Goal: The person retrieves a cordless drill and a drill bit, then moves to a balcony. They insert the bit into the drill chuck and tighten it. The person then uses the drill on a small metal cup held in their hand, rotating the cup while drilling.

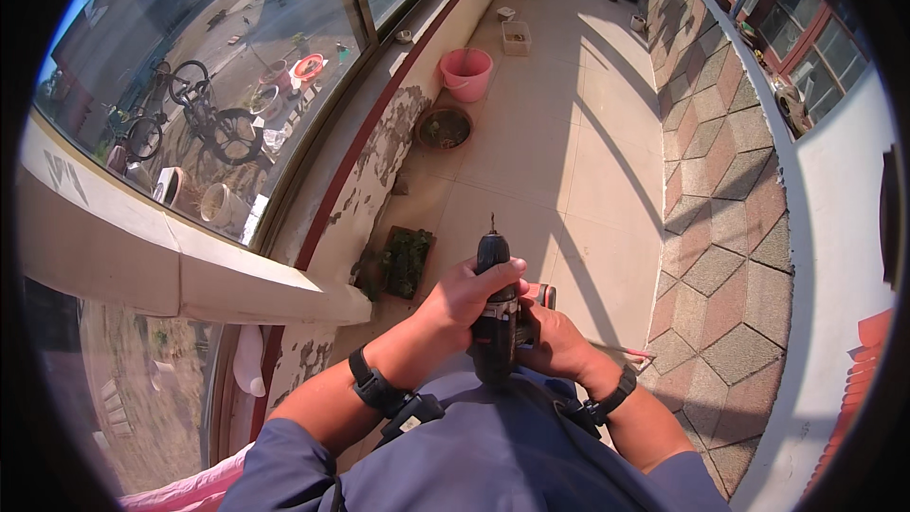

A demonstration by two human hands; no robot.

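Observation:
A black cordless drill (494, 337) is held close in front of my body, its thin bit (493, 223) pointing away from me. My left hand (460, 299) is closed round the front of the drill, with the thumb laid across the top by the chuck. On the other side my right hand (559, 337) is closed about the drill's grip; its fingers are partly hidden. A red and black block (542, 296), which looks like the battery, shows just beyond the right hand.
Along the left wall stand a planter of green leaves (408, 264), a round brown pot (444, 144), a pink bucket (465, 85) and a clear plastic box (517, 49). A window ledge (142, 256) juts in at left. Patterned stone wall (716, 256) bounds the right.

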